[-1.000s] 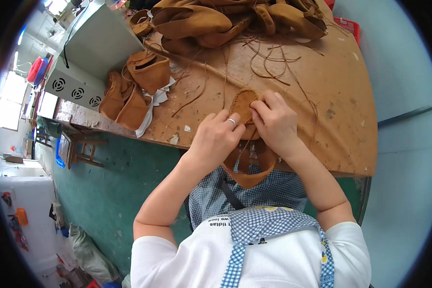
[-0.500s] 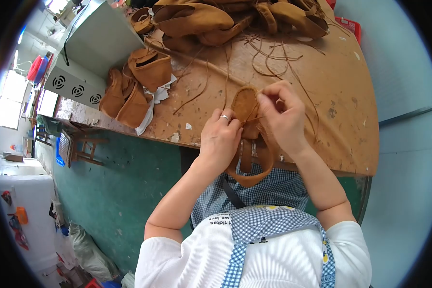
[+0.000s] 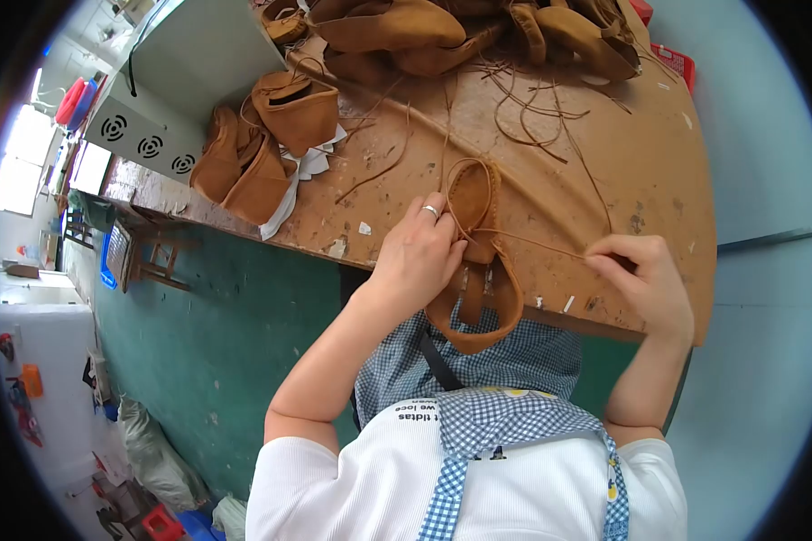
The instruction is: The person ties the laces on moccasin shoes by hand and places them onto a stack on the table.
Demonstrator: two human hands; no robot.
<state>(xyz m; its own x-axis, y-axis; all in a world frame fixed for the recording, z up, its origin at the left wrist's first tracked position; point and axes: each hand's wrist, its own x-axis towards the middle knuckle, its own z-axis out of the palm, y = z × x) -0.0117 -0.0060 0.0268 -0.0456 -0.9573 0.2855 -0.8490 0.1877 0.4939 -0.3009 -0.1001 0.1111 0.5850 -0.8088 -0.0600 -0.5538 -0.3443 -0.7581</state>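
A brown suede shoe [image 3: 485, 341] lies at the table's front edge, its toe pointing away and its opening hanging toward my lap. Stitches run along the rim of its oval toe piece. My left hand [image 3: 415, 251], with a ring on one finger, grips the shoe's left side; its fingertips are partly hidden. From the middle of the shoe a thin brown leather lace [image 3: 539, 242] stretches to the right. My right hand [image 3: 642, 278] pinches the lace's far part between thumb and forefinger, near the table's right edge. Another loop of lace curves over the toe.
More brown suede shoes [image 3: 302, 113] sit on white paper at the left, beside a grey metal box [image 3: 153, 149] with round vents. A heap of brown suede pieces [image 3: 397, 36] lies at the back of the table [image 3: 641, 162]. Loose laces [image 3: 523, 117] trail before it.
My right hand has moved from close beside the toe out to the right and toward me, drawing the lace out taut. My left hand stays on the shoe.
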